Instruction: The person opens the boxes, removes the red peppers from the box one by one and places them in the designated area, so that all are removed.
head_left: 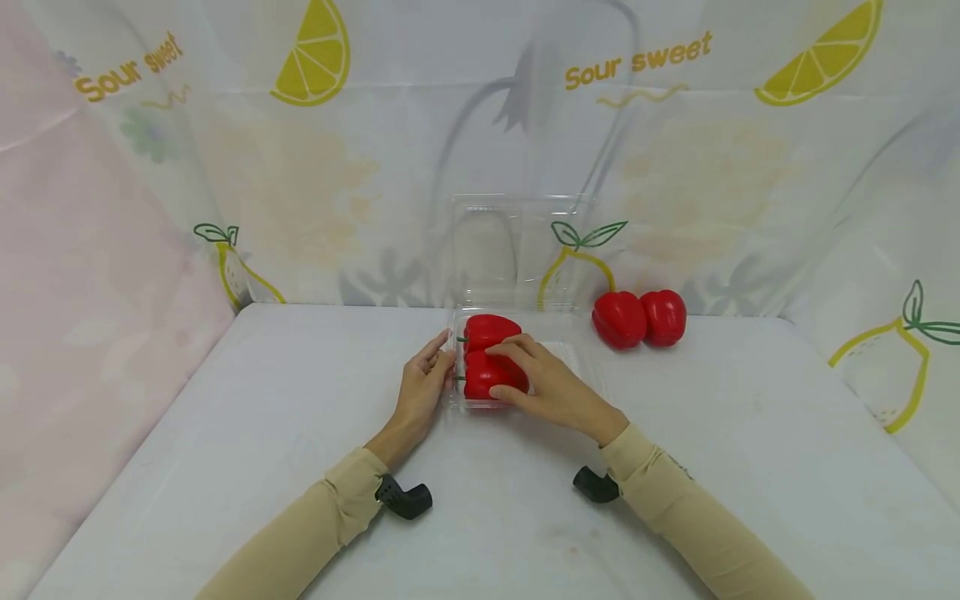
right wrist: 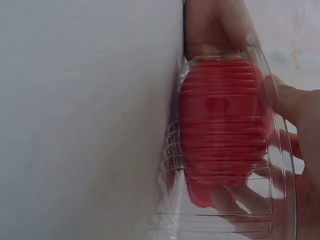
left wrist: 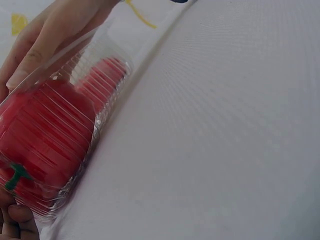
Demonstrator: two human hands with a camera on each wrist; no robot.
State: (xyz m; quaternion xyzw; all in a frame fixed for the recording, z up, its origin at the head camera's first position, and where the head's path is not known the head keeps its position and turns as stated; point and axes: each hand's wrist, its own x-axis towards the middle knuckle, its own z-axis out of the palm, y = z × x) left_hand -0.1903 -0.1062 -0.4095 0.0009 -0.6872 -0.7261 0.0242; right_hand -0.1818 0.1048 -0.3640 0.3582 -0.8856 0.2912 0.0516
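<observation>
beige sleeves [head_left: 300, 533] foremost, nearer boxed red pepper [head_left: 482, 377] within the right grip [head_left: 551, 386]

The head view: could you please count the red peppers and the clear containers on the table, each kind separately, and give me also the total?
Red peppers: 4 (2 inside the container, 2 outside it)
Clear containers: 1
Total: 5

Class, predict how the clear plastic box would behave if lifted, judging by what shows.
The clear plastic box would probably flex, as its ribbed walls look thin. Its lid stands upright behind, so it might flop. With two red peppers toward its left side, it may tip that way.
</observation>
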